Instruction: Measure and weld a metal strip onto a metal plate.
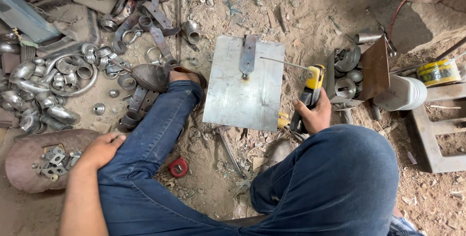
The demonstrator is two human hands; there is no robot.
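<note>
Steel plate [242,95] on dirt floor; right hand [314,114] clamped on electrode holder [310,88] (steady the rod at the hinge strap [248,55]); left hand [102,149] loosely open, resting on thigh.

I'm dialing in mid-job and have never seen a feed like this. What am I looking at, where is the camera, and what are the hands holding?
There is one picture, from a camera on the person's head, looking down at their own legs in blue jeans and the dirt floor. The right hand grips a yellow-and-black welding electrode holder, whose thin rod reaches over a flat grey steel plate. A narrow metal strap hinge lies on the plate's far edge. The left hand rests on the left knee, holding nothing. A pile of steel pipe fittings and rings lies on the left, and a small red tape measure sits between the legs.
</note>
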